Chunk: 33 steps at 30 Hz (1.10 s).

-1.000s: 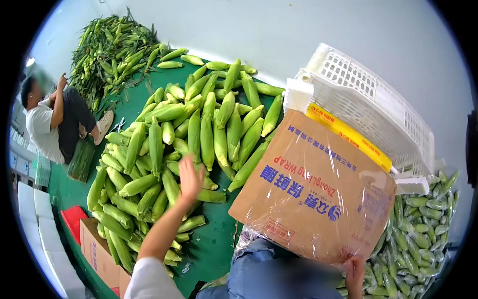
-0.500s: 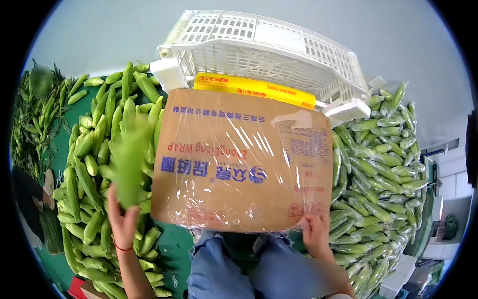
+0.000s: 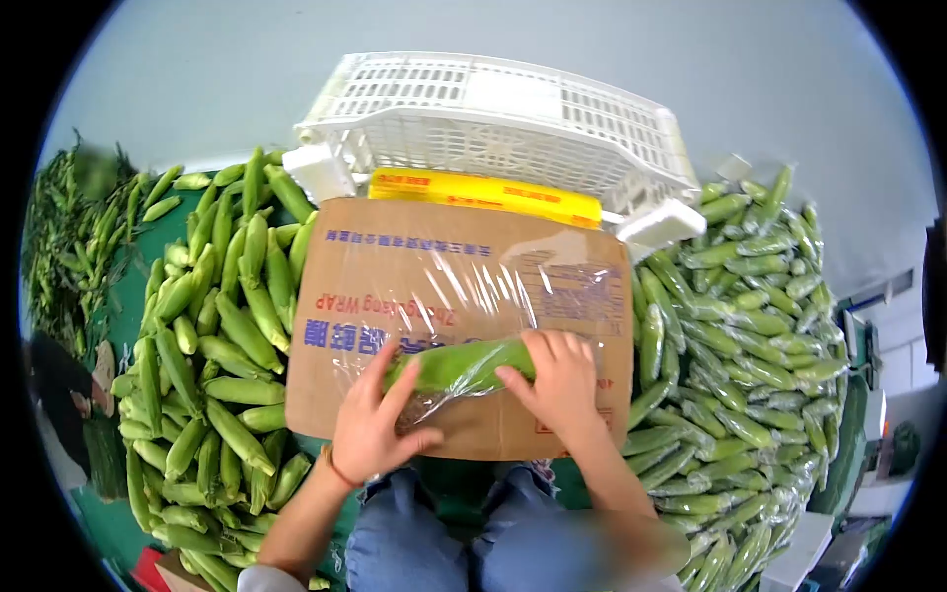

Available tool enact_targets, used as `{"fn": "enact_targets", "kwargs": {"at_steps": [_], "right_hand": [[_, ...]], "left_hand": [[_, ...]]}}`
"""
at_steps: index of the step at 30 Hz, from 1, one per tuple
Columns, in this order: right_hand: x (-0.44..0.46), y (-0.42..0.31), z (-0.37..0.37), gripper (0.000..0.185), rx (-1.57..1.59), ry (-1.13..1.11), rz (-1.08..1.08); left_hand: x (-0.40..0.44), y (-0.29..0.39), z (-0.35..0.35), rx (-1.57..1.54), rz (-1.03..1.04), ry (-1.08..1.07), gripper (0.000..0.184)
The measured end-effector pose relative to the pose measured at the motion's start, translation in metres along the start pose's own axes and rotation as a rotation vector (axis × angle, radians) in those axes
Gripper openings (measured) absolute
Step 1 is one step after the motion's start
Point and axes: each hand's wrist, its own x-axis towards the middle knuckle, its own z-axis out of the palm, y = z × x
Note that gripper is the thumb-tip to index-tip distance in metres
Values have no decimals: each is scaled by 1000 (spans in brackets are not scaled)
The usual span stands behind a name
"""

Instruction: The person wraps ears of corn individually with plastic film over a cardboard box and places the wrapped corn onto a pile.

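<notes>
An ear of corn (image 3: pixel 464 367) in its green husk lies crosswise over the cardboard box (image 3: pixel 345 266), with clear plastic wrap (image 3: pixel 473 296) around and under it. My right hand (image 3: pixel 564 383) grips its right end, thumb on the near side and fingers over the top. At the left end, my left hand (image 3: pixel 380 419) has its fingers and thumb spread, fingertips at the corn and the wrap. Part of the box's printing is hidden beneath corn and hands.
Behind the box are a yellow film roll (image 3: pixel 483 192) and a white plastic crate (image 3: pixel 513 94) on its side. Unwrapped corn (image 3: pixel 237 395) is heaped at left, wrapped corn (image 3: pixel 740 375) at right. Husk scraps (image 3: pixel 74 237) lie far left. A person's dark-clothed leg shows at the left edge.
The corn has moved from above the left heap onto the wrap over the box, now lying crosswise. My right hand has moved up from the box's near right corner to the corn.
</notes>
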Motion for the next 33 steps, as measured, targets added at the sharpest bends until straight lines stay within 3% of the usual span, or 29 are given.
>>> {"fn": "enact_targets", "kwargs": {"at_steps": [1, 2, 3, 5, 6, 7, 8, 10, 11, 12, 14, 15, 16, 18, 19, 21, 23, 26, 27, 29, 32, 33], "right_hand": [[2, 5, 8, 48, -64, 44, -25], [0, 4, 10, 47, -40, 49, -38], [5, 6, 9, 45, -26, 69, -66], [14, 10, 13, 42, -22, 156, -147], [13, 13, 17, 42, 17, 142, -163], [14, 17, 20, 41, 52, 140, -179], [18, 19, 23, 41, 82, 150, -194], [22, 17, 23, 42, 73, 154, -197], [22, 17, 22, 43, 65, 151, -197], [22, 13, 15, 44, 13, 6, -115], [14, -7, -9, 49, -76, -291, 68], [8, -11, -21, 53, -42, -475, 49], [-1, -15, -25, 53, 22, -524, 58], [-14, -19, -28, 54, 139, -613, 66], [-15, -18, -29, 51, 121, -489, -11], [-4, -14, -29, 50, 88, -232, -183], [1, -10, -15, 64, 121, -105, -406], [56, 6, 9, 63, -94, -22, -471], [77, 12, 16, 62, -88, -89, -422], [92, 13, 19, 59, -74, -135, -405], [52, -4, -12, 57, 43, -422, -409], [37, -10, -32, 57, 102, -634, -372]], "left_hand": [[-27, -9, 4, 88, -89, -77, 74], [-55, -30, 11, 121, -25, -56, 56], [-80, -64, 18, -169, -186, 25, 45], [-51, -73, -12, -282, -242, 134, 24], [6, -54, -45, -98, -162, 152, 14], [47, -48, -46, -142, -155, 99, 13], [85, -42, -42, -183, -137, 50, 14], [136, -55, 4, -50, -25, -508, 22], [136, -41, 30, 201, 77, -611, 21], [127, -27, 48, 453, 178, -703, 24], [91, 11, 22, 168, 116, -605, 39], [56, 25, 18, 123, 85, -640, 50], [29, 32, 16, 75, 50, -677, 61], [18, 28, 17, 168, 194, -494, 69], [14, 26, 18, 212, 260, -396, 73], [44, 7, 28, 226, 240, -407, 86], [102, -35, 57, 235, 188, -159, 86], [189, -82, 82, 239, 307, -427, 85], [201, -91, 95, 277, 352, -548, 86], [210, -78, 89, 251, 239, -668, 89], [210, -68, 76, 269, 229, -730, 90], [206, -68, 76, 261, 232, -710, 89]]}}
